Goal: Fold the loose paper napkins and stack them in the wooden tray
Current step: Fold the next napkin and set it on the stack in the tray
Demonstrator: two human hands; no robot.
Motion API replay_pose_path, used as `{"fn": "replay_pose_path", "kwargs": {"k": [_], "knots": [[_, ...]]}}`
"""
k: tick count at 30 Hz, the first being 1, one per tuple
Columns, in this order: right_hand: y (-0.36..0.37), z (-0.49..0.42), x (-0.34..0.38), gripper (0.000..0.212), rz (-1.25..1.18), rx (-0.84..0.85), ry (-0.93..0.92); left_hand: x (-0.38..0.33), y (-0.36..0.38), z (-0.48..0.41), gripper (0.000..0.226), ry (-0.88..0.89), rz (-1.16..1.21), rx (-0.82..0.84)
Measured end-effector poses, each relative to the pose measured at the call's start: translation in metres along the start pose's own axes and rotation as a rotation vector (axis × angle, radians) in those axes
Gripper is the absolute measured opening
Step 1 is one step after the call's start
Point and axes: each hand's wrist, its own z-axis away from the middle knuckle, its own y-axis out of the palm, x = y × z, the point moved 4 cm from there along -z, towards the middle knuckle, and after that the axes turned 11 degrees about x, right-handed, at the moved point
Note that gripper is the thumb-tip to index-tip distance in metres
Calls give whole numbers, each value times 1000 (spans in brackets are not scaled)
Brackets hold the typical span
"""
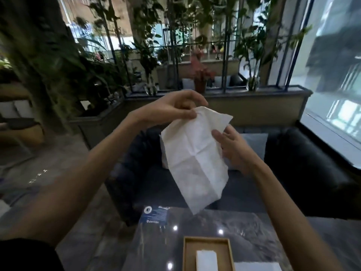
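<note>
A white paper napkin (195,155) hangs unfolded in the air, creased into quarters, high above the table. My left hand (172,108) pinches its top corner between thumb and fingers. My right hand (232,147) is at the napkin's right edge with fingers spread, touching it from behind. Below, the wooden tray (187,253) sits on the table at the bottom of the view, with a folded white napkin (206,261) lying inside it. Another loose white napkin (256,266) lies flat just right of the tray.
The tray rests on a glossy dark marble table (244,229). A blue card (155,214) lies at the table's far edge. Beyond it stands a dark sofa (293,159) with a light cushion, then planters and a window on the right.
</note>
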Motion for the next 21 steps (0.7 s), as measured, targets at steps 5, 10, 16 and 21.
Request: {"fn": "replay_pose_path", "kwargs": {"k": [5, 10, 16, 21], "knots": [[26, 0, -8, 33, -124, 36, 68, 19, -2, 24, 25, 0, 305, 10], [14, 8, -23, 30, -108, -187, 56, 101, 37, 43, 32, -30, 1133, -526], [-23, 38, -53, 27, -24, -372, 219, 157, 171, 56, 74, -178, 1705, -285], [-53, 54, -40, 19, 144, -507, 139, 110, 142, 30, 61, -191, 1240, -322]]}}
